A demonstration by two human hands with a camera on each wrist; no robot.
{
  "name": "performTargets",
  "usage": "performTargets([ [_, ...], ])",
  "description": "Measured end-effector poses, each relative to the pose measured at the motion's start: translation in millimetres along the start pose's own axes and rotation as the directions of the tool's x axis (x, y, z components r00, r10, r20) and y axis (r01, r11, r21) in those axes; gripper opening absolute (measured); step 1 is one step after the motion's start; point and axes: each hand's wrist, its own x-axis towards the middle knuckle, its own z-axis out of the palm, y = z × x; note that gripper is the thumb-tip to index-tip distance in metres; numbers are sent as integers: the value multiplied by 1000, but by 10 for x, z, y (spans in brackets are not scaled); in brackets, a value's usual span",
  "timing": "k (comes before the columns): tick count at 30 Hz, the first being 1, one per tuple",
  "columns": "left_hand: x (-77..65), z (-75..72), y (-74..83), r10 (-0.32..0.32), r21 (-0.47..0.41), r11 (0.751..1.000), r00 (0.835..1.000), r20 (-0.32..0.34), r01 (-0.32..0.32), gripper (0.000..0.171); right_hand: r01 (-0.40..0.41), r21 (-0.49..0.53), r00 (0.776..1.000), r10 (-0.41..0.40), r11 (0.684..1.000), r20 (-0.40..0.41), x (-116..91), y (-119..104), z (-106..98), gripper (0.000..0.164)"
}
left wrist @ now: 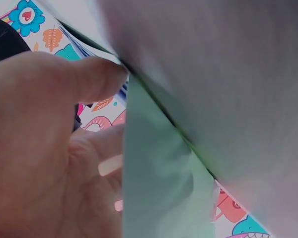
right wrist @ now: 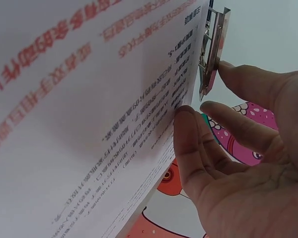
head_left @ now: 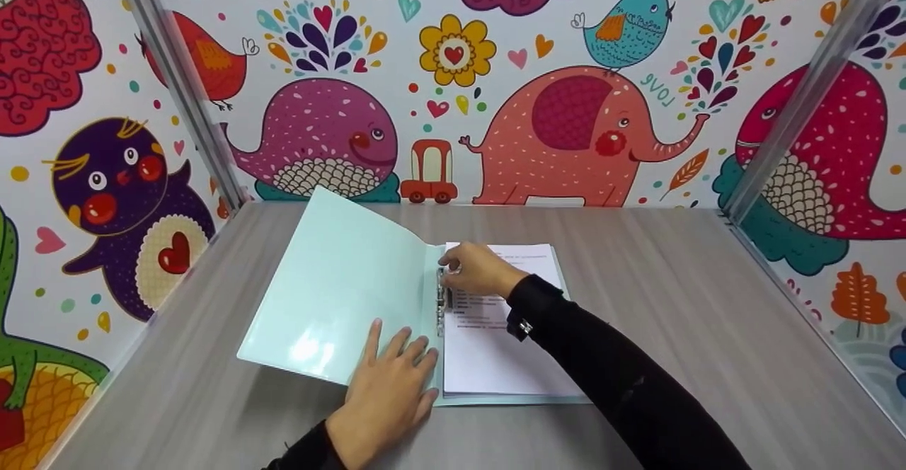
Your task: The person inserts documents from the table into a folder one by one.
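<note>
A pale green ring binder (head_left: 340,279) lies open, its cover tilted up on the left. A stack of printed sheets (head_left: 506,364) sits on its right side, beside a metal ring clip (head_left: 440,318) along the spine. My left hand (head_left: 386,392) rests with spread fingers on the lower part of the cover near the spine; in the left wrist view its thumb (left wrist: 102,77) is at the binder's edge. My right hand (head_left: 481,270) pinches at the clip's far end. In the right wrist view, the thumb touches the metal clip (right wrist: 217,49) while other fingertips meet the printed page (right wrist: 89,99).
The grey wood-grain table (head_left: 658,279) extends around the binder. Behind it and at both sides stand panels with cartoon animals (head_left: 566,137), joined by metal corner posts (head_left: 191,95). My right sleeve (head_left: 637,392) crosses over the binder's lower right corner.
</note>
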Motion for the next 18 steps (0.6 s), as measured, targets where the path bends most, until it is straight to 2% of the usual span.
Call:
performTargets([
  [8, -5, 1, 10, -2, 1, 1000, 1000, 3, 2, 55, -5, -36, 1000, 5, 999, 7, 9, -24, 32, 38],
  [18, 3, 16, -3, 1, 24, 1000, 1000, 0, -1, 55, 30, -2, 999, -30, 1000, -45, 35, -28, 37, 33],
])
